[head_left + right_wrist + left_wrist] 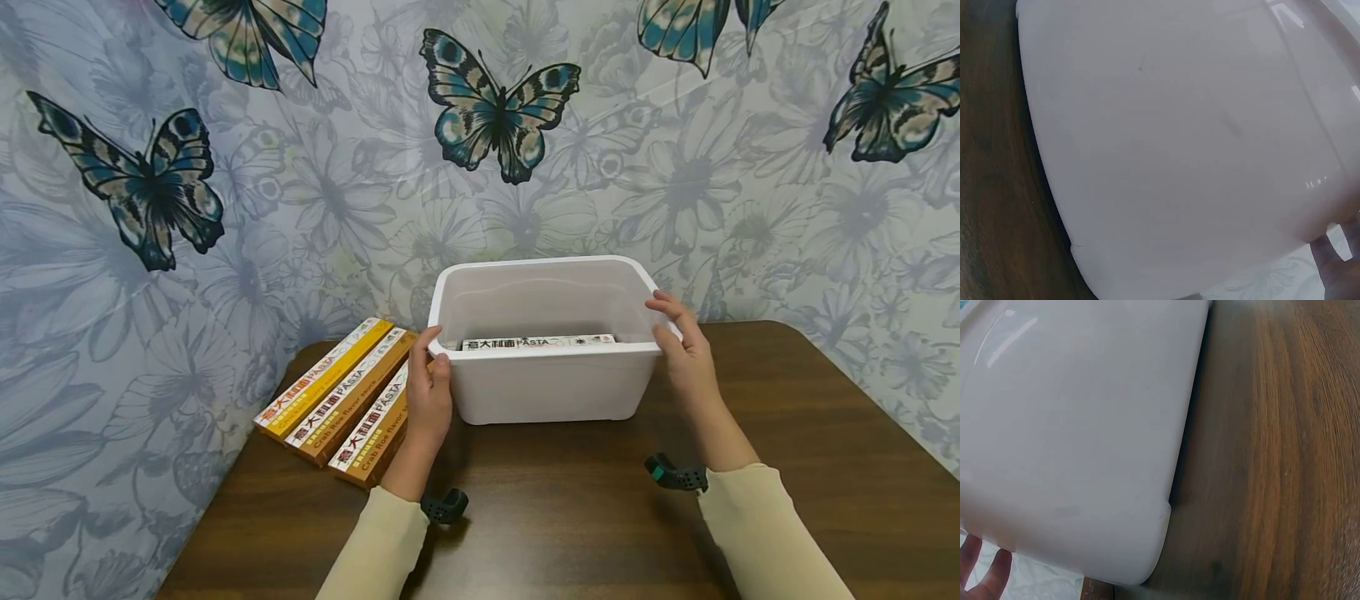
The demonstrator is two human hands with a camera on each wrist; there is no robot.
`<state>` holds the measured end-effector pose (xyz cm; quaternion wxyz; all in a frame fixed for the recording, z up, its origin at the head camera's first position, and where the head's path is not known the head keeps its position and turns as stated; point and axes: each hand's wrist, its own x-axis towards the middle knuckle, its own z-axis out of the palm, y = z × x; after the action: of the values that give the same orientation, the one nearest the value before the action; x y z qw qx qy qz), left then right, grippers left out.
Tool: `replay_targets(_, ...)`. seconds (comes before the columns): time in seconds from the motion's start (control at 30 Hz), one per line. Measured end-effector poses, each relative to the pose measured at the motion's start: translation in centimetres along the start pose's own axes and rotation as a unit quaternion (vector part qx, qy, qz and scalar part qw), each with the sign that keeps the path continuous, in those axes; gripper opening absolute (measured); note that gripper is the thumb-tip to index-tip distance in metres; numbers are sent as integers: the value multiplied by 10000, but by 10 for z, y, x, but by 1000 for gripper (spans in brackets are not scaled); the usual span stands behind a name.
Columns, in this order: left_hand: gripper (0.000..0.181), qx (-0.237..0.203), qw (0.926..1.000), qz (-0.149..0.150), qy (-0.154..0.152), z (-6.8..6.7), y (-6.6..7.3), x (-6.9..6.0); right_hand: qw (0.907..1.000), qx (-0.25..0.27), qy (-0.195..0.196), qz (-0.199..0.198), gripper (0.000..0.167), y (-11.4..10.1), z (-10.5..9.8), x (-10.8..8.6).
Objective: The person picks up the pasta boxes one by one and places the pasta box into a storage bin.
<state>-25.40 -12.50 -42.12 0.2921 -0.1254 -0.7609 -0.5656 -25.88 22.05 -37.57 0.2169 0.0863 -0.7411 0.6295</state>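
A white plastic storage bin (555,387) stands on the table, its opening tilted into view. At its left end my left hand (429,404) grips the rim corner, thumb in front and fingers around the side. On the opposite end my right hand (688,362) holds the rim, fingers over the edge. Inside the bin, a pasta box (537,342) shows a white printed side above the front rim; the rest of the contents is hidden. Both wrist views are mostly filled by the bin wall (1079,425), with fingertips (1335,262) at its edge.
Three long pasta boxes lie side by side left of the bin: a yellow one (324,379), a brown one (351,396) and another brown one (375,429) near my left forearm. Behind the brown wooden table (555,517) hangs a butterfly-patterned cloth (337,167).
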Motion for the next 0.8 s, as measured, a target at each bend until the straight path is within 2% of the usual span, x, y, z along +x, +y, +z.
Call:
replay_targets(0.13, 47, -157, 9998, -42, -85, 0, 0, 0, 9987, 335, 206, 309, 36, 3, 4, -3)
replay_targets(0.27, 49, -200, 9996, -123, -170, 0, 6, 0, 9974, 386, 365, 490, 36, 6, 5, -8)
replay_targets(0.53, 48, -150, 9997, 33, -167, -5, 44, -4, 9939, 904, 336, 540, 42, 9, 4, -21)
replay_targets(0.8, 49, -152, 9998, 67, -55, -5, 41, -4, 9960, 689, 324, 460, 43, 7, 6, -19)
